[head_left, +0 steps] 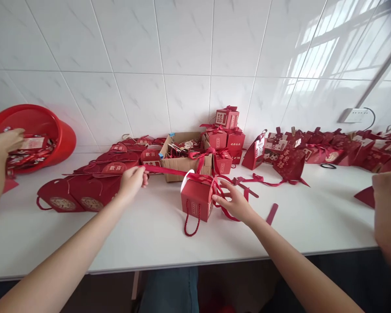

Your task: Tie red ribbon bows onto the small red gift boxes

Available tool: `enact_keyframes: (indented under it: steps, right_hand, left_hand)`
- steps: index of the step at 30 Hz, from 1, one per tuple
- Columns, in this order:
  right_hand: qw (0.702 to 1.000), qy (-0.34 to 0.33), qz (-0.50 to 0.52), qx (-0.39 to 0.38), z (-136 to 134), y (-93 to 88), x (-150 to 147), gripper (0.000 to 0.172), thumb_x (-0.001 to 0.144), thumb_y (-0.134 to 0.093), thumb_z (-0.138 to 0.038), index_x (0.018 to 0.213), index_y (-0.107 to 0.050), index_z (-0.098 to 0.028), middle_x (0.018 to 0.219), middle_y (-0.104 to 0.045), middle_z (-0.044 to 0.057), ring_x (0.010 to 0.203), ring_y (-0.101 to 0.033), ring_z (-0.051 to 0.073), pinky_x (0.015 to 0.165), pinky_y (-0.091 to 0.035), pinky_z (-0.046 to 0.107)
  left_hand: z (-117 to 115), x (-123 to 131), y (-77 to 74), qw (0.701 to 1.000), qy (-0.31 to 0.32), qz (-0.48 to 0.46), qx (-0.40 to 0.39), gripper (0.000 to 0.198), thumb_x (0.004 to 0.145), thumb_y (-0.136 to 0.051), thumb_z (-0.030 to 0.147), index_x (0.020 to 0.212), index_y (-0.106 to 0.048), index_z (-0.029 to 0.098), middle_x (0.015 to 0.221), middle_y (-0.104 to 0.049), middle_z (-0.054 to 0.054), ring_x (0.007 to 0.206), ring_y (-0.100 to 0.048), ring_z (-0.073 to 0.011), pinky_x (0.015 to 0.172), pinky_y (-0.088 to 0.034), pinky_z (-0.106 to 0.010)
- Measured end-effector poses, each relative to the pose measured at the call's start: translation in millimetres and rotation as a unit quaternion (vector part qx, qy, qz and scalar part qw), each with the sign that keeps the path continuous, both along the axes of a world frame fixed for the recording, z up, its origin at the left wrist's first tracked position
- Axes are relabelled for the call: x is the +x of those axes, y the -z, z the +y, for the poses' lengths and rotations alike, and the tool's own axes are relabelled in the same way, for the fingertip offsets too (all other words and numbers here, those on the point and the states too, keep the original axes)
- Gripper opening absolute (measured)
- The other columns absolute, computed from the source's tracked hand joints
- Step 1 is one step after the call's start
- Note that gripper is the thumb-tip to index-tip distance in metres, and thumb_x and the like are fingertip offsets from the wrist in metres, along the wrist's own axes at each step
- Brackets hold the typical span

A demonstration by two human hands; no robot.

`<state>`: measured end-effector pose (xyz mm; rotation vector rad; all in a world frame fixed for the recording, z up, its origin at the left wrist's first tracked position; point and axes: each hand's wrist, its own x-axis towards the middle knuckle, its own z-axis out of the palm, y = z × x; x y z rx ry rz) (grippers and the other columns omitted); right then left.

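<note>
A small red gift box (197,199) with a cord handle stands on the white table (156,234) in front of me. A red ribbon (169,170) runs from its top out to the left. My left hand (132,180) is closed, pinching that ribbon's left end and holding it taut. My right hand (234,201) is beside the box's right side, fingers pinched on the ribbon's other strand there.
A cardboard carton (182,160) with red items sits behind the box. Flat red boxes (91,182) lie left; stacked finished boxes (226,130) and red bags (289,161) lie right. Another person's hand (3,141) reaches into a red basin (35,130); another's hand (389,191) is at right.
</note>
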<state>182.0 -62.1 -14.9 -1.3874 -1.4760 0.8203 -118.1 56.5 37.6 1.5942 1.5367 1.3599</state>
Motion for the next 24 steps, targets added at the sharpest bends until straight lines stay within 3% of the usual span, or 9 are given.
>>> enact_keyframes:
  steps: [3, 6, 9, 11, 15, 19, 24]
  right_hand:
    - [0.999, -0.012, -0.019, -0.037, -6.0, 0.4, 0.0, 0.073, 0.067, -0.072, -0.055, 0.127, -0.046, -0.024, 0.128, -0.054, 0.011, 0.095, -0.064, 0.025, 0.077, -0.054, 0.037]
    - [0.996, -0.039, -0.004, -0.086, -9.6, -2.5, 1.2, 0.066, 0.063, -0.076, -0.055, 0.114, -0.05, -0.023, 0.108, -0.062, 0.007, 0.075, -0.064, 0.018, 0.063, -0.053, 0.031]
    - [0.99, -0.075, 0.016, -0.12, -10.2, -6.5, 3.7, 0.052, 0.064, -0.072, -0.06, 0.091, -0.054, -0.019, 0.077, -0.06, 0.0, 0.054, -0.052, 0.01, 0.047, -0.041, 0.024]
    - [0.991, -0.09, 0.02, -0.097, -10.0, -9.7, 6.6, 0.048, 0.069, -0.064, -0.065, 0.073, -0.053, -0.018, 0.059, -0.047, -0.004, 0.047, -0.039, 0.007, 0.043, -0.03, 0.021]
    - [0.997, -0.041, 0.029, -0.052, -10.1, -15.3, 15.6, 0.054, 0.075, -0.049, -0.072, 0.065, -0.049, -0.019, 0.053, -0.027, -0.008, 0.046, -0.02, 0.006, 0.042, -0.017, 0.022]
    - [1.0, 0.001, 0.021, -0.022, -9.5, -20.3, 28.0, 0.054, 0.072, -0.052, -0.073, 0.067, -0.053, -0.019, 0.057, -0.029, -0.006, 0.05, -0.023, 0.008, 0.043, -0.019, 0.023]
    - [1.0, 0.021, -0.001, 0.01, -4.5, -30.1, 46.6, 0.054, 0.069, -0.057, -0.072, 0.064, -0.056, -0.018, 0.058, -0.034, -0.004, 0.053, -0.026, 0.009, 0.047, -0.021, 0.025]
  left_hand:
    - [-3.5, -17.7, 12.7, 0.989, -0.039, 0.14, -0.003, 0.022, 0.074, -0.046, 0.036, 0.06, -0.05, 0.02, 0.052, -0.052, -0.002, 0.05, -0.052, -0.0174, 0.047, -0.035, -0.026]
    - [-11.1, -25.2, 26.0, 0.961, -0.05, 0.272, -0.015, 0.024, 0.072, -0.051, 0.036, 0.053, -0.048, 0.021, 0.05, -0.053, -0.004, 0.056, -0.056, -0.0223, 0.05, -0.031, -0.026]
    - [-20.3, -24.6, 38.7, 0.93, -0.025, 0.365, -0.033, 0.02, 0.073, -0.051, 0.034, 0.059, -0.057, 0.021, 0.056, -0.061, -0.007, 0.06, -0.06, -0.0252, 0.051, -0.031, -0.027]
    - [-25.2, -22.8, 45.3, 0.913, -0.006, 0.406, -0.042, 0.019, 0.074, -0.05, 0.033, 0.064, -0.061, 0.02, 0.062, -0.065, -0.008, 0.063, -0.062, -0.0255, 0.051, -0.033, -0.027]
    - [-30.9, -20.8, 49.6, 0.892, 0.004, 0.448, -0.054, 0.022, 0.076, -0.048, 0.033, 0.065, -0.062, 0.02, 0.064, -0.066, -0.008, 0.062, -0.063, -0.0245, 0.05, -0.033, -0.027]
    - [-36.3, -20.8, 45.7, 0.891, 0.012, 0.449, -0.06, 0.022, 0.073, -0.049, 0.034, 0.056, -0.055, 0.021, 0.057, -0.061, -0.004, 0.055, -0.058, -0.0232, 0.048, -0.029, -0.027]
    - [-49.0, -29.3, 34.3, 0.914, 0.031, 0.401, -0.058, 0.029, 0.058, -0.061, 0.03, 0.038, -0.042, 0.021, 0.038, -0.046, 0.001, 0.04, -0.046, -0.0191, 0.044, -0.022, -0.026]
